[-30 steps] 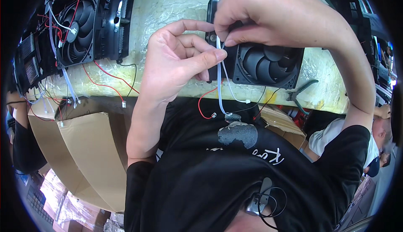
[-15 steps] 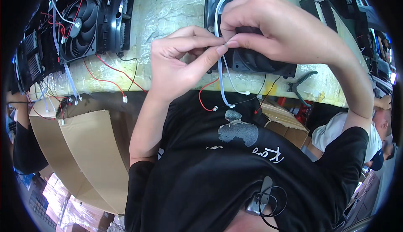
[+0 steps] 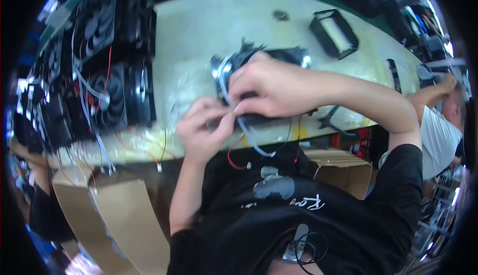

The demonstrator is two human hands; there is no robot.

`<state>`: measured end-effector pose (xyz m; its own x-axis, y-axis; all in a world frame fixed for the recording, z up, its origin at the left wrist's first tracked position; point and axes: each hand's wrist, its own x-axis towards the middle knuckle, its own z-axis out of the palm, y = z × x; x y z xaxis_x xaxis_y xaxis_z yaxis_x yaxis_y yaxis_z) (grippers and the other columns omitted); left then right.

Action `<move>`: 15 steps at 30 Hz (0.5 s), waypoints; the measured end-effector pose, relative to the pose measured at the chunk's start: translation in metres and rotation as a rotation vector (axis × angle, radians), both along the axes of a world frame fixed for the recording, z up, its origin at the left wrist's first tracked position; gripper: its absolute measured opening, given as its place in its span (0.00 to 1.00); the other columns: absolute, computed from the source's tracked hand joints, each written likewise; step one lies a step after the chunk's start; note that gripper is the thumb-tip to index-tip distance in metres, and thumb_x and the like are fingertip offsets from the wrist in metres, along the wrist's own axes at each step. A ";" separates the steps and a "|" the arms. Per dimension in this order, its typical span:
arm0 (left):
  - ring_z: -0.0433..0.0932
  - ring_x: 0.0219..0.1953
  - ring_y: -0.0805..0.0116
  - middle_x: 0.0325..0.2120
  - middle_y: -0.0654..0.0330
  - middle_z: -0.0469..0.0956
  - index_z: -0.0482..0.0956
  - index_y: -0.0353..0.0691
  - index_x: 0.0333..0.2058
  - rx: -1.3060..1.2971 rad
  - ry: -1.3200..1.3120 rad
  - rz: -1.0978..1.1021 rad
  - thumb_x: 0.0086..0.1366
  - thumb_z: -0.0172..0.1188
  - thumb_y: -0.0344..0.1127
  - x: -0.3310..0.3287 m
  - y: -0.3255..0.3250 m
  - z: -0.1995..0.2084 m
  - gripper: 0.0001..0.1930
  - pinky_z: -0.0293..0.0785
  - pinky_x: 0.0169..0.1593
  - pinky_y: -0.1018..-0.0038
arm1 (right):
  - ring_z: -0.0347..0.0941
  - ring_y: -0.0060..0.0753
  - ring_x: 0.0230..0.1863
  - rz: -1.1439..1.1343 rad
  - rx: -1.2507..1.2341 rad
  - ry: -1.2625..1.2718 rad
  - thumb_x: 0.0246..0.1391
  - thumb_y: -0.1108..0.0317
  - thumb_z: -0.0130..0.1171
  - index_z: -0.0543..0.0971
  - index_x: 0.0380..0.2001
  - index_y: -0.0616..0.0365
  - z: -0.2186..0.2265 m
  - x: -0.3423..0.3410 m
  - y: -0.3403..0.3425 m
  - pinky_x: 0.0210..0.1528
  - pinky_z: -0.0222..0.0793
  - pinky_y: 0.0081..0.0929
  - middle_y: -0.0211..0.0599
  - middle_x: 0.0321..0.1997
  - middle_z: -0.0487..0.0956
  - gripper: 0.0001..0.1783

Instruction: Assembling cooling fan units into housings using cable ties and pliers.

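My left hand (image 3: 203,128) and my right hand (image 3: 264,88) meet in a close pinch, thumbs against fingers, on a white cable (image 3: 254,144). Its lower end hangs toward the table's front edge and ends in a small connector. Motion blur hides what exactly lies between the fingertips. Beneath and behind the hands is a black fan unit (image 3: 294,56), partly covered by my right hand. The upper stretch of the cable loops over the unit's left side. A red wire (image 3: 232,156) with a pale connector dangles beside the cable.
More black fan units (image 3: 117,93) with wires stand stacked at the left. Pliers (image 3: 334,120) lie right of my hands, and a black rectangular frame (image 3: 334,33) sits farther back. Open cardboard boxes (image 3: 132,215) stand below the table (image 3: 199,21). Other people are at both sides.
The view has shifted, so the table and units appear lower and more of the far side shows. Both hands stay pinched together at the cable, now blurred by motion.
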<state>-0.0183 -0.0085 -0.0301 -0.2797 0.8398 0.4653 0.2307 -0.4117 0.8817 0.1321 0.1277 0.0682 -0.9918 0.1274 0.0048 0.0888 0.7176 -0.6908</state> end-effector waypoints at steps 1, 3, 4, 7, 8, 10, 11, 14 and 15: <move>0.73 0.24 0.76 0.25 0.61 0.77 0.83 0.33 0.28 -0.009 -0.007 0.012 0.50 0.64 0.18 0.002 -0.001 0.001 0.05 0.68 0.28 0.82 | 0.74 0.44 0.31 -0.050 -0.133 -0.087 0.50 0.70 0.61 0.78 0.26 0.63 0.000 0.000 0.000 0.43 0.67 0.35 0.41 0.26 0.76 0.07; 0.73 0.24 0.76 0.25 0.61 0.77 0.83 0.32 0.28 -0.021 -0.070 0.043 0.49 0.64 0.18 0.002 -0.005 -0.007 0.06 0.68 0.28 0.82 | 0.74 0.43 0.31 -0.019 -0.174 -0.086 0.52 0.67 0.61 0.79 0.27 0.62 0.005 -0.001 -0.007 0.45 0.66 0.34 0.41 0.27 0.77 0.08; 0.73 0.24 0.76 0.25 0.61 0.77 0.83 0.32 0.29 -0.035 -0.045 0.038 0.49 0.64 0.18 -0.001 -0.007 -0.007 0.07 0.68 0.28 0.82 | 0.74 0.41 0.32 -0.011 -0.124 -0.071 0.52 0.67 0.61 0.79 0.27 0.62 0.006 0.000 -0.010 0.47 0.65 0.34 0.40 0.27 0.78 0.08; 0.73 0.25 0.75 0.25 0.60 0.77 0.82 0.30 0.31 0.054 -0.069 -0.024 0.49 0.63 0.16 0.002 -0.007 0.002 0.09 0.68 0.29 0.82 | 0.74 0.39 0.34 -0.013 -0.123 -0.054 0.53 0.66 0.61 0.80 0.27 0.60 0.008 0.003 -0.011 0.51 0.61 0.35 0.38 0.28 0.78 0.09; 0.74 0.26 0.74 0.25 0.58 0.77 0.82 0.30 0.32 0.062 -0.083 -0.051 0.49 0.64 0.16 0.000 -0.009 -0.001 0.09 0.69 0.30 0.81 | 0.74 0.39 0.34 -0.044 -0.150 -0.067 0.53 0.65 0.61 0.80 0.28 0.60 0.008 0.001 -0.011 0.51 0.61 0.35 0.38 0.28 0.78 0.08; 0.75 0.26 0.74 0.25 0.58 0.77 0.82 0.30 0.32 0.030 -0.059 -0.046 0.49 0.65 0.17 0.000 -0.016 -0.003 0.09 0.69 0.30 0.81 | 0.74 0.40 0.34 -0.051 -0.147 -0.103 0.53 0.65 0.62 0.81 0.29 0.60 0.008 0.000 -0.012 0.52 0.61 0.35 0.39 0.28 0.78 0.09; 0.75 0.27 0.74 0.25 0.58 0.77 0.82 0.30 0.32 0.010 -0.036 -0.045 0.49 0.65 0.17 0.001 -0.018 -0.004 0.09 0.70 0.30 0.80 | 0.74 0.39 0.35 -0.043 -0.163 -0.099 0.53 0.65 0.61 0.81 0.29 0.59 0.007 0.000 -0.012 0.53 0.60 0.37 0.38 0.29 0.78 0.08; 0.75 0.27 0.74 0.25 0.59 0.77 0.81 0.31 0.29 -0.013 -0.052 -0.012 0.49 0.66 0.18 0.000 -0.015 -0.007 0.07 0.70 0.30 0.79 | 0.74 0.36 0.36 -0.006 -0.068 -0.060 0.54 0.65 0.60 0.79 0.28 0.57 0.003 -0.002 -0.014 0.56 0.56 0.38 0.34 0.28 0.77 0.07; 0.75 0.27 0.74 0.25 0.59 0.77 0.81 0.31 0.29 0.007 -0.025 -0.003 0.49 0.66 0.18 -0.001 -0.015 -0.007 0.06 0.70 0.30 0.79 | 0.74 0.35 0.36 0.005 -0.075 -0.072 0.54 0.65 0.60 0.79 0.28 0.56 0.002 -0.003 -0.013 0.56 0.55 0.38 0.33 0.27 0.77 0.07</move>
<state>-0.0197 -0.0230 -0.0369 -0.2884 0.8377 0.4637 0.2072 -0.4182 0.8844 0.1290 0.1148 0.0706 -0.9899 0.1201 -0.0760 0.1370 0.6649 -0.7343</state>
